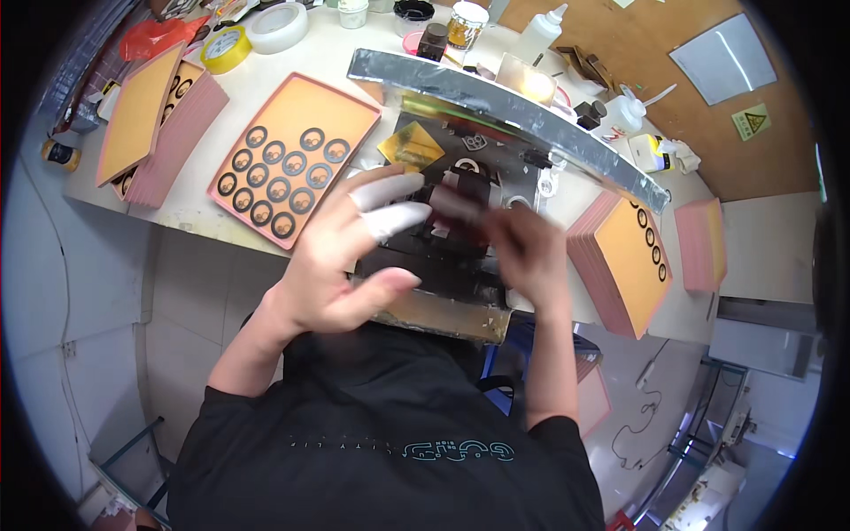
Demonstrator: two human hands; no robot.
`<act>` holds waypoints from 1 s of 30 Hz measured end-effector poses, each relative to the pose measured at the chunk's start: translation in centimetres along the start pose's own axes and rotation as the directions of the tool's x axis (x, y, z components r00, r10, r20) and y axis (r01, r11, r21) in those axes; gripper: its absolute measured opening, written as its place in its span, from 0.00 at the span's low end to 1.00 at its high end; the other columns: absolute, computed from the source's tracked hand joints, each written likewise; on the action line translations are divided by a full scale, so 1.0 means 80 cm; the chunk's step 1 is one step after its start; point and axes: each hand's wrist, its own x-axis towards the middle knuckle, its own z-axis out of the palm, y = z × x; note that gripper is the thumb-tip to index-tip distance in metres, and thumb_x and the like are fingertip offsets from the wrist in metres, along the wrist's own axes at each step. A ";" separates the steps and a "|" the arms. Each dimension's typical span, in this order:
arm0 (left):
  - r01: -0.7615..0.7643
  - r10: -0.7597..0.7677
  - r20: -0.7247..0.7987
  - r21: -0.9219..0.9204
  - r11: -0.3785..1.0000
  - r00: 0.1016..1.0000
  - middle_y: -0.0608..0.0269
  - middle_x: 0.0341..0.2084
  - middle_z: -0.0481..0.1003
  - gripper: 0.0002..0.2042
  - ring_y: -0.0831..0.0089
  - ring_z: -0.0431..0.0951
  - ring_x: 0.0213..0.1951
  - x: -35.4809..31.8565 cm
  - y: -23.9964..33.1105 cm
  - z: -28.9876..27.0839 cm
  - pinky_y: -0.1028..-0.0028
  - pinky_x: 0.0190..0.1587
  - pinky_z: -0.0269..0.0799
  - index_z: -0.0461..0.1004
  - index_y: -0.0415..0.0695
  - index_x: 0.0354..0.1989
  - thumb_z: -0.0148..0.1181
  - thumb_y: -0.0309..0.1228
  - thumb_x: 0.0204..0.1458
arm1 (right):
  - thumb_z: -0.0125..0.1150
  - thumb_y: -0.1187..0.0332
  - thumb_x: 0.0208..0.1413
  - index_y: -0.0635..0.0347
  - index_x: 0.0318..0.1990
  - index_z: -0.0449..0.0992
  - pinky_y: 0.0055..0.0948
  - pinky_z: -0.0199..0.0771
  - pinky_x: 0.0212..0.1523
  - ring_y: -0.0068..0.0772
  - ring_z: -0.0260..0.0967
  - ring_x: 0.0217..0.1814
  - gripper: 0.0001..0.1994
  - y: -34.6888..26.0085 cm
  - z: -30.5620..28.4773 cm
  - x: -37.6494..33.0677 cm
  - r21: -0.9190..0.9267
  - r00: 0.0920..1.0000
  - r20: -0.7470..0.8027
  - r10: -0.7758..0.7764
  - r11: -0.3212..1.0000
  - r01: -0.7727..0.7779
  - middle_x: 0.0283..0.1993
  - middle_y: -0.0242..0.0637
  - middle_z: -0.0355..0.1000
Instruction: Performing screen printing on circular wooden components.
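My left hand (350,243) hovers beside a dark work fixture (425,265), thumb and fingers apart, with white covers on two fingers. Nothing shows in it. Over the middle of the fixture, my right hand (522,248) is smeared by motion, and whether it holds anything cannot be made out. A pale ring (467,165) lies on the fixture just beyond the right fingers. Near the left fingertips rests a yellow square sheet (411,146). Left of that hand is a pink-edged tray (297,97) with rows of black ring-shaped parts (294,163).
A curved grey guard (513,111) arches behind the fixture. Stacked trays stand at the left (181,133) and right (611,257). Tape rolls (278,28), a squeeze bottle (542,34) and a paint can (467,26) line the back. The table's front edge (177,221) runs close by.
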 end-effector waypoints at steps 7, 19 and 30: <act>-0.111 0.033 0.261 0.287 0.951 0.965 0.48 0.70 0.68 0.30 0.42 0.59 0.75 0.025 -0.038 0.060 0.47 0.76 0.55 0.76 0.42 0.62 0.63 0.52 0.58 | 0.66 0.82 0.50 0.63 0.38 0.85 0.25 0.63 0.25 0.27 0.63 0.22 0.09 -0.049 0.028 -0.130 0.147 0.984 -0.011 0.175 0.974 -0.172 0.30 0.34 0.76; -0.182 0.035 0.393 0.343 0.922 0.919 0.46 0.70 0.65 0.33 0.42 0.54 0.77 0.028 -0.039 0.066 0.46 0.78 0.48 0.72 0.41 0.65 0.61 0.55 0.60 | 0.64 0.77 0.64 0.68 0.42 0.83 0.21 0.73 0.37 0.24 0.72 0.34 0.04 0.022 -0.023 -0.150 0.016 0.783 -0.542 0.305 0.935 -0.354 0.35 0.35 0.81; -0.183 0.018 0.437 0.338 0.923 0.899 0.46 0.71 0.64 0.35 0.42 0.53 0.78 0.030 -0.039 0.064 0.46 0.78 0.48 0.71 0.41 0.67 0.61 0.55 0.60 | 0.66 0.74 0.65 0.67 0.42 0.84 0.19 0.71 0.34 0.20 0.68 0.30 0.05 0.049 -0.037 -0.142 0.128 0.642 -0.633 0.432 0.877 -0.463 0.31 0.32 0.79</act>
